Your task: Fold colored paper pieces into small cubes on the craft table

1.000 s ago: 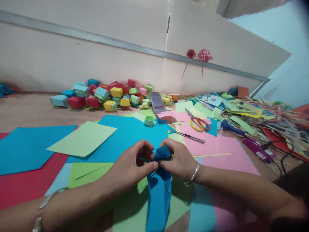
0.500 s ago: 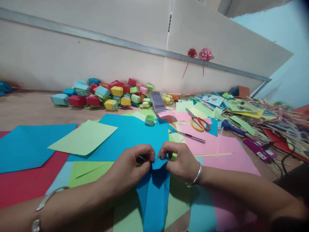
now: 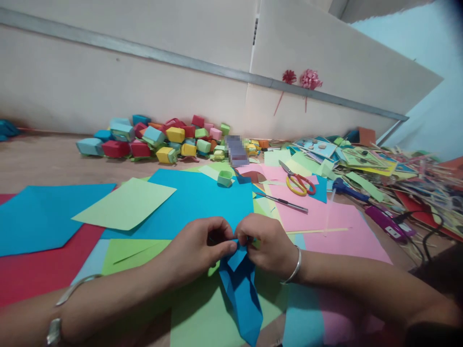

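Observation:
A folded piece of blue paper (image 3: 240,289) hangs from both hands at the front middle, creased lengthwise, its lower end slanting to the right. My left hand (image 3: 208,243) pinches its top edge between thumb and fingers. Close beside it, my right hand (image 3: 267,243) is closed on the same edge, the fingertips partly hidden behind the paper. Under and behind the hands lie green paper (image 3: 197,308) and a large blue sheet (image 3: 202,202). On the blue sheet's far edge stands a small green folded paper cup (image 3: 224,178).
Scissors (image 3: 298,182) and a pen (image 3: 282,202) lie on pink paper to the right. A glue gun (image 3: 349,189) and a purple power strip (image 3: 388,224) sit farther right, near piled sticks. Several colourful paper boxes (image 3: 123,132) line the wall, beside a blurred phone-like object (image 3: 237,151).
The hands have drawn closer together at the paper's top edge. The blue paper's lower end has swung to the right and lifted, and its top flap has tilted.

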Action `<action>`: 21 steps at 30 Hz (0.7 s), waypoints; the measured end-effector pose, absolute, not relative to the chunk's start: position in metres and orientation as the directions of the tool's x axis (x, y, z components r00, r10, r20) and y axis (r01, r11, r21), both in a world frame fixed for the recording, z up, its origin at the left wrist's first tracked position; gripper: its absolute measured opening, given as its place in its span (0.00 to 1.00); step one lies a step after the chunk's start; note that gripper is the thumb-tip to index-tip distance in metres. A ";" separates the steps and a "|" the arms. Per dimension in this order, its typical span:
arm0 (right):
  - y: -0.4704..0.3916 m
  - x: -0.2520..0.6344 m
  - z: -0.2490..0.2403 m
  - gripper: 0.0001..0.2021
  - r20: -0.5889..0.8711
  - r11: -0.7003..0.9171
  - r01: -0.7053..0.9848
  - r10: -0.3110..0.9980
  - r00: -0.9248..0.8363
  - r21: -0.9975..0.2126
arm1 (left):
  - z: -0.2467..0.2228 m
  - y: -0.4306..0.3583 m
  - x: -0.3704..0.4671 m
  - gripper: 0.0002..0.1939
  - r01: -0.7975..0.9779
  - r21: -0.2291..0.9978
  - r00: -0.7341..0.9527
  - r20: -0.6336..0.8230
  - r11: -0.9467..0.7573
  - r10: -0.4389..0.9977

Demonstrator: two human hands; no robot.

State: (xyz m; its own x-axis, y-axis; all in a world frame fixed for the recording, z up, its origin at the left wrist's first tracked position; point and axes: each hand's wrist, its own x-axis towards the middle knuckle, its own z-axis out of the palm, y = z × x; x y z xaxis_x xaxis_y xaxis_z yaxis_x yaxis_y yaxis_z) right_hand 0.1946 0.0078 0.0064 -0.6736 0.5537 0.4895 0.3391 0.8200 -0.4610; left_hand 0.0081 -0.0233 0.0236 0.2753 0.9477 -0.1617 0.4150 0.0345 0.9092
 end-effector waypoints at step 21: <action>-0.002 0.198 0.015 0.12 0.485 0.884 0.460 0.366 -0.794 0.086 | 0.021 -0.037 0.004 0.12 0.814 0.360 0.420 0.180 -0.457 0.889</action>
State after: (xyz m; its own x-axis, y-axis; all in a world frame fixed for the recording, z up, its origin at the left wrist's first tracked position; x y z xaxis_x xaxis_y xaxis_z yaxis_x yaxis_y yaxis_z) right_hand 0.1976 -0.0019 0.0146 -0.7945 0.3660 0.4846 0.4598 0.8838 0.0863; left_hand 0.0039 -0.0368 0.0213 0.4200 0.8895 0.1802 0.8136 -0.4570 0.3595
